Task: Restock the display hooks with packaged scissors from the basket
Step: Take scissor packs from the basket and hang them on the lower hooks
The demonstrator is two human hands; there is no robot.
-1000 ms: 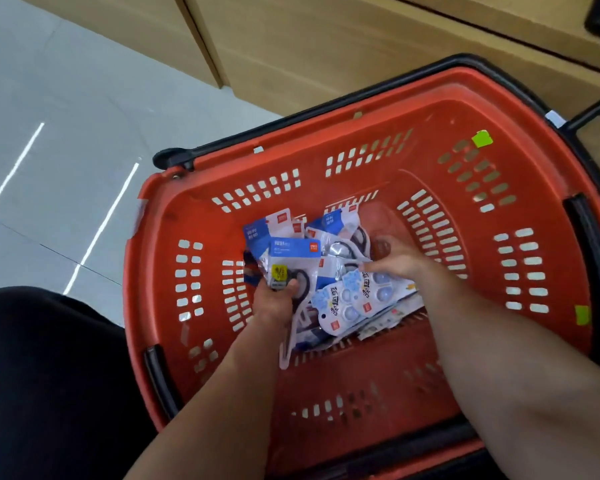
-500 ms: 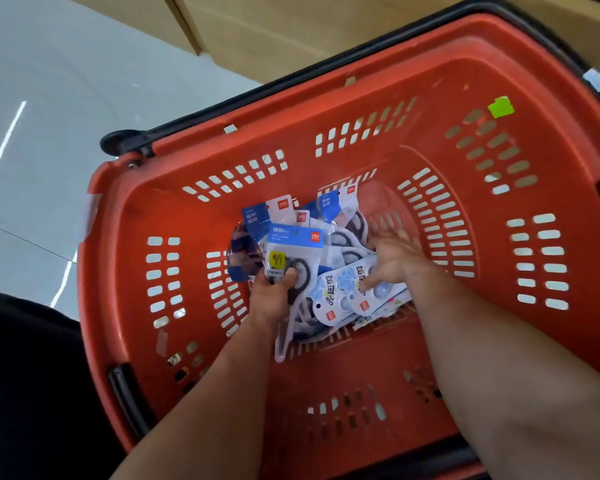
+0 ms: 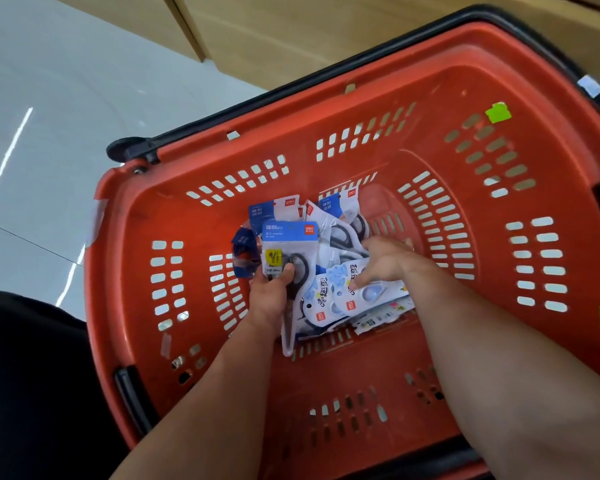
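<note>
A red plastic basket (image 3: 326, 375) fills the view. Several packaged scissors (image 3: 340, 233) lie heaped at its bottom, with blue header cards and black handles. My left hand (image 3: 269, 299) is shut on a small stack of scissors packs (image 3: 288, 244), thumb across the top one, which carries a yellow label. My right hand (image 3: 385, 261) rests palm down on the heap, its fingers pressing on white and light-blue packs (image 3: 329, 299). Whether it grips one of them I cannot tell. No display hooks are in view.
The basket stands on a pale tiled floor (image 3: 49, 133), with a black handle (image 3: 257, 109) along its far rim. A wooden cabinet base (image 3: 291, 29) runs behind it. My dark trouser leg (image 3: 32, 393) is at the lower left.
The camera has drifted, shifting the basket in the frame. My right hand slid slightly over the white and blue packs. My left hand keeps its hold on the stack.
</note>
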